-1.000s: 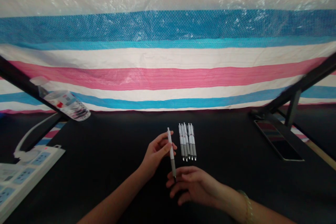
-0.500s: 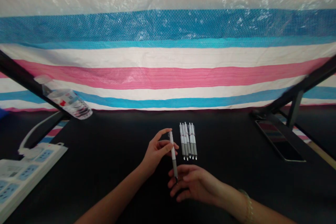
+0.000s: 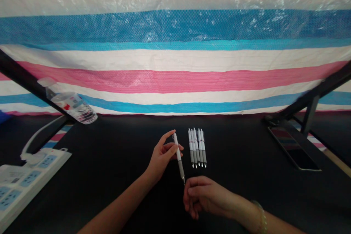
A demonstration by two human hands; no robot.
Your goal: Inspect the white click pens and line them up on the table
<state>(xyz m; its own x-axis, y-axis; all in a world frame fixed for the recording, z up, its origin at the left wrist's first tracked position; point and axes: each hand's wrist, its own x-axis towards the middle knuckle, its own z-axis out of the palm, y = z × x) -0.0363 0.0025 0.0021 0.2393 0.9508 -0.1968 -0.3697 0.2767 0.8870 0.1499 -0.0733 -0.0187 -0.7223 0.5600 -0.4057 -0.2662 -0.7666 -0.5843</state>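
My left hand (image 3: 161, 156) holds a white pen with a grey grip (image 3: 178, 151) between thumb and fingers. One finger rests at the pen's top end, and the metal tip points down toward me. Close by that tip is my right hand (image 3: 201, 193), its fingers curled loosely inward with nothing visible in them. Whether it touches the tip, I cannot tell. Several matching pens (image 3: 196, 148) lie side by side in a row on the black table, just right of my left hand, tips toward me.
At the left is a white power strip (image 3: 35, 179) with a plugged-in cable. A clear plastic bottle (image 3: 79, 108) leans behind it near a black frame bar. To the right lies a dark phone (image 3: 293, 148). A striped plastic sheet (image 3: 175, 80) hangs behind the black table (image 3: 123, 142).
The pen's upper end has tilted left in my left hand. My right hand has moved slightly right and down, away from the pen's grip, and its fingers have curled in.
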